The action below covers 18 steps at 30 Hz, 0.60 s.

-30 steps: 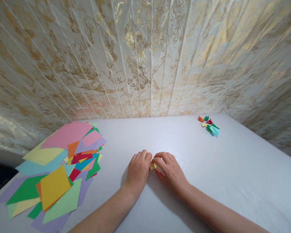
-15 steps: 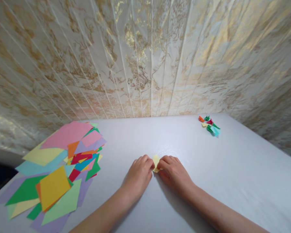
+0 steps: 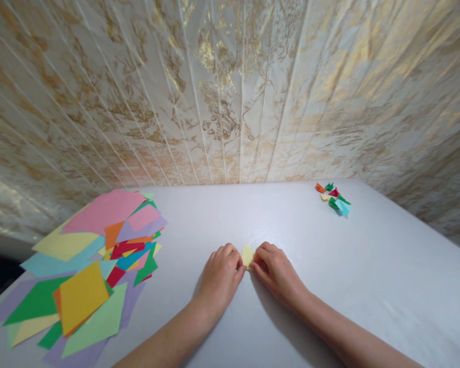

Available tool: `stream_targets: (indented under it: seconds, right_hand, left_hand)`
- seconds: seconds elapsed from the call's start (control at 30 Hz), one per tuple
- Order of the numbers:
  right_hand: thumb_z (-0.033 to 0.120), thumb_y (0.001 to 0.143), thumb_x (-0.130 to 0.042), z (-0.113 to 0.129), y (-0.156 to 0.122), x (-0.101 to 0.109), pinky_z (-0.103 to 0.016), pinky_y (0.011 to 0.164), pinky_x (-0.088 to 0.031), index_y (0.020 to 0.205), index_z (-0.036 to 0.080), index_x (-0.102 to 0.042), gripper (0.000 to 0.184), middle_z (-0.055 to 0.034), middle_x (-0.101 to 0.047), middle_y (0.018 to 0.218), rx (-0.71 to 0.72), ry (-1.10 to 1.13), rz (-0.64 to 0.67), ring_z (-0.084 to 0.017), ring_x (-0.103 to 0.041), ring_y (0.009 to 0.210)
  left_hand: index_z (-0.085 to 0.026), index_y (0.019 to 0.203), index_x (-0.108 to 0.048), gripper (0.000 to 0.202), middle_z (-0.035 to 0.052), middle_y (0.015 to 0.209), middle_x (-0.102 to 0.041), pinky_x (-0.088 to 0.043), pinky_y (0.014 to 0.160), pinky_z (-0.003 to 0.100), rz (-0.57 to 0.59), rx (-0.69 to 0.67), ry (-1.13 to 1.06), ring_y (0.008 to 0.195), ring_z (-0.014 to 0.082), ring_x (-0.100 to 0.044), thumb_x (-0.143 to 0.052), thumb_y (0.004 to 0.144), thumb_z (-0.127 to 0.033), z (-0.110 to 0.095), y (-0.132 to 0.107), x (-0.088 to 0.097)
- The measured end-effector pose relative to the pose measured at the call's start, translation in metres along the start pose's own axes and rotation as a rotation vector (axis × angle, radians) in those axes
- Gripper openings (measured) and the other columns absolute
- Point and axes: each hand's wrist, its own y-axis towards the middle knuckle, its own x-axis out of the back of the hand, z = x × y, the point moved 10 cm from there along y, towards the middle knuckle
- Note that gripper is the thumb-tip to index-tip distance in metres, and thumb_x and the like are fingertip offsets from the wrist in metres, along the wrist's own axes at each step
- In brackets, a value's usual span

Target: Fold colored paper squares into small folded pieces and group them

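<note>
A small pale yellow piece of paper [image 3: 247,255] lies on the white table between my two hands. My left hand [image 3: 225,266] has its fingers curled, with thumb and fingertips closed on the paper's left edge. From the other side, my right hand [image 3: 273,265] pinches the right edge between thumb and bent fingers. The fingertips cover both side edges, so only the middle and top of the paper show. Its folds are too small to make out.
Many coloured paper sheets overlap at the left, among them a pink sheet [image 3: 105,210] and a yellow-orange square [image 3: 82,296]. Several small folded paper pieces [image 3: 334,198] sit at the back right. A white and gold curtain [image 3: 218,102] hangs behind the table [image 3: 199,214].
My right hand's fingers have shifted slightly along the yellow paper, and its thumb now shows more clearly. The left hand stays at the left edge. The whole view has shifted a little.
</note>
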Motion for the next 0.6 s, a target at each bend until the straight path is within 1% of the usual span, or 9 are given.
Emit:
stream_targets:
  seconds: [0.17, 0.6]
  right_hand:
    - [0.01, 0.083, -0.062, 0.0014, 0.0022, -0.0029, -0.029, 0.072, -0.035, 0.072, 0.017, -0.058, 0.013, -0.0038, -0.059, 0.082, -0.035, -0.064, 0.013, -0.018, -0.051, 0.078]
    - [0.007, 0.086, -0.056, -0.0001, 0.0051, -0.0098, -0.028, 0.071, -0.034, 0.074, 0.016, -0.06, 0.016, -0.0047, -0.06, 0.084, -0.077, -0.211, 0.01, -0.017, -0.052, 0.077]
  left_hand:
    - [-0.02, 0.082, -0.056, 0.01, 0.0026, 0.095, -0.06, -0.045, 0.082, 0.035, -0.007, 0.021, 0.045, 0.091, 0.0207, -0.056, -0.062, 0.088, -0.016, 0.0012, 0.0001, -0.0013]
    - [-0.02, 0.085, -0.055, 0.011, 0.0032, 0.097, -0.059, -0.045, 0.083, 0.036, 0.018, 0.004, 0.101, 0.092, 0.0208, -0.056, -0.054, 0.089, -0.01, -0.0001, -0.0014, -0.005]
